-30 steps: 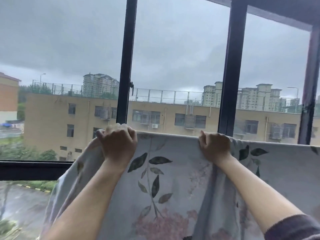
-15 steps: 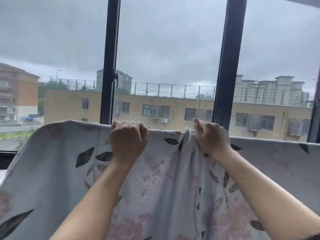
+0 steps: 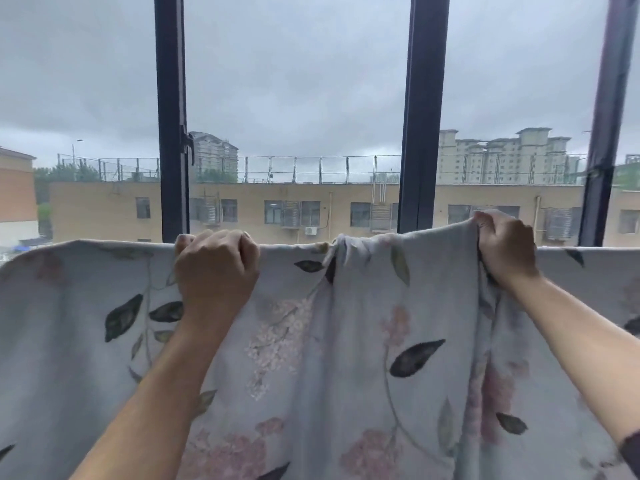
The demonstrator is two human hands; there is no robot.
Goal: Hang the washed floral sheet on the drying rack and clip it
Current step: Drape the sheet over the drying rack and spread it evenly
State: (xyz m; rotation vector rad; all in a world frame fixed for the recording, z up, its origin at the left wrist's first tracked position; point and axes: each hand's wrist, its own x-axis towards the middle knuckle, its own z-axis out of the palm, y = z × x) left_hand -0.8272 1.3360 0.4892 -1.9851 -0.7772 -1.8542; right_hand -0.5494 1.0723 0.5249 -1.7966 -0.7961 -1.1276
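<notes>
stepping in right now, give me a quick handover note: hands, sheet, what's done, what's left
Left hand grips the top edge of the sheet.
Right hand grips a lifted fold of it, further right.
The sheet hangs across in front of the window; the rack under it is hidden.
Done: the sheet looks draped over.
Left: smooth the bunched spot between the hands, then clip. No clips in view.

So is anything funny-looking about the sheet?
Yes. The floral sheet is scrunched into a knot of folds at its top edge, between the left hand and right hand. The right hand holds its part higher, so the edge is uneven.
</notes>
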